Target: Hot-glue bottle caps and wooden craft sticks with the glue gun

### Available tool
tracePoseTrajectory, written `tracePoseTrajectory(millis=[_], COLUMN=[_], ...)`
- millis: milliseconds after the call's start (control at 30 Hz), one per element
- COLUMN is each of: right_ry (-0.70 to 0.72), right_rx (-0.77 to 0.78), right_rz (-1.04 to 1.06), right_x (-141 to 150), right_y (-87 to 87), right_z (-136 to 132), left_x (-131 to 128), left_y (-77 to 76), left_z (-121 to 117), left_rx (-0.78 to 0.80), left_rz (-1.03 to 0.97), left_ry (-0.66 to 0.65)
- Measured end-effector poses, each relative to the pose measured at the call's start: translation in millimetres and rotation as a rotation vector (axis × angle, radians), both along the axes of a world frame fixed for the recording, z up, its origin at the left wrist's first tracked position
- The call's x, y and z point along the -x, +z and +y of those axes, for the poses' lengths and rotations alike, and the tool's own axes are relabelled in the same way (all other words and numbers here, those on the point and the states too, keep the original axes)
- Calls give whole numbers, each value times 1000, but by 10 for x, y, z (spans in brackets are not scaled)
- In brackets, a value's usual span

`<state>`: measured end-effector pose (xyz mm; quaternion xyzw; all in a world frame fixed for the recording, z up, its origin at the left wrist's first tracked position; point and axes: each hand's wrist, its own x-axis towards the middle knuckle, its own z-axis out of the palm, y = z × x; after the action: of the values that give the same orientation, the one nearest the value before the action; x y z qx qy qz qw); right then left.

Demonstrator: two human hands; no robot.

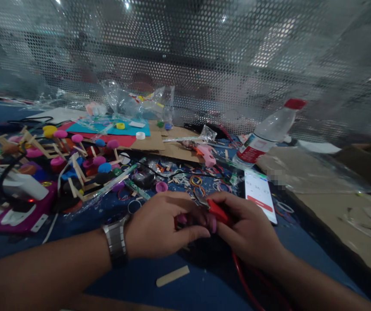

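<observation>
Over the middle of the blue table, my left hand [162,226], with a metal watch [116,242] on its wrist, has its fingers closed around a small pink piece [212,223], mostly hidden by the fingers. My right hand [250,229] grips red-handled pliers [219,211]. Their metal jaws [200,198] point up and left, right by the left fingertips. One red handle [245,280] curves down below the right hand. A flat wooden stick [172,276] lies on the table below the hands.
Stick models with coloured bottle caps [99,160] crowd the left, by a purple power strip [26,216]. Rubber bands [196,181] litter the middle. A pink glue gun [207,155], a plastic bottle [266,134] and a lit phone [259,194] stand or lie beyond. Perforated metal [179,56] closes the back.
</observation>
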<state>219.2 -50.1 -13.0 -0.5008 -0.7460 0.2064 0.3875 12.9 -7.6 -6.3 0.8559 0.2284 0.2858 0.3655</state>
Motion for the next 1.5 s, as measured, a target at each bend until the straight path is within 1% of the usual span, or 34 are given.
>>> tracePoseTrajectory(millis=[133,267,333,433,567,800,867,967,1067,1133,1200,1300,1367,1500], right_ry=[6,-14,-24,-21,-7,52,48,1,-44,-57,-64,-72,-78,-80], right_rx=[-12,-68,-101,-134,-147,-123,-99,-68,-22,3,9,10,13,26], right_rz=[-9,-51,-66,-72,-66,-35,-21,17,75,95,85,63,61,59], right_x=[17,34,39,44,50,14,-1,-14,-19,-19,-17,-14,-13,-7], right_y=[-6,-7,-1,12,22,-7,-24,-54,-74,-74,-68,-62,-64,-55], right_z=[-6,-11,-12,-14,-26,-37,-29,-28,-42,-48,-45,-30,-23,-29], left_x=[-22,-42,-46,-47,-47,-34,-26,-5,31,64,101,155,183,218], left_y=[-7,-4,-5,-8,-5,15,22,23,18,24,42,76,88,89], left_z=[-16,-44,-54,-55,-46,-32,-15,31,104,167,238,342,399,472], left_rx=[74,151,140,75,55,-14,-17,-7,-34,-102,-185,-291,-320,-335], left_rz=[3,13,9,11,2,-35,-51,-37,-13,-4,50,150,215,284], left_ry=[44,86,114,152,143,145,141,177,249,342,425,491,533,563])
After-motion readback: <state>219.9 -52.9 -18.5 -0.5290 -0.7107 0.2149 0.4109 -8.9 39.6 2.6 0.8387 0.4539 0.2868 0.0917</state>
